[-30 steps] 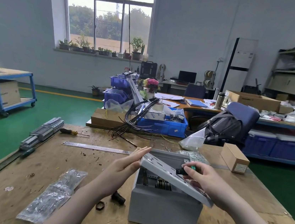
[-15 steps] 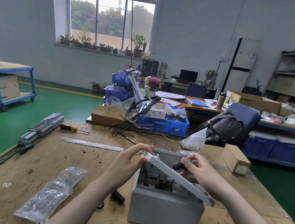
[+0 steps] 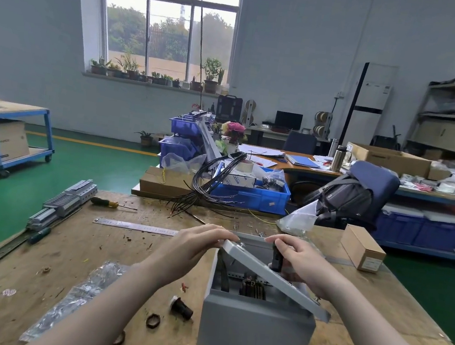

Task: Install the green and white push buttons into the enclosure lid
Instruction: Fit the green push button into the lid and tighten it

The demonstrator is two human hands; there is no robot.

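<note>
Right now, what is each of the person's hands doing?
Left hand: grips the raised edge of the enclosure lid.
Right hand: holds a black push button upright against the lid.

The enclosure lid [image 3: 271,275] under my hands is plain light grey, and the enclosure box [image 3: 254,330] below it is a darker matte grey. The push button body [image 3: 276,260] in my right hand [image 3: 305,265] is black. Near the worktop's front edge lies a second push button [image 3: 181,307], black with a pale end, beside a dark brown ring [image 3: 152,321]. The worktop [image 3: 82,252] is speckled tan chipboard. The screwdriver [image 3: 108,203] at the far edge has a black-and-yellow handle.
</note>
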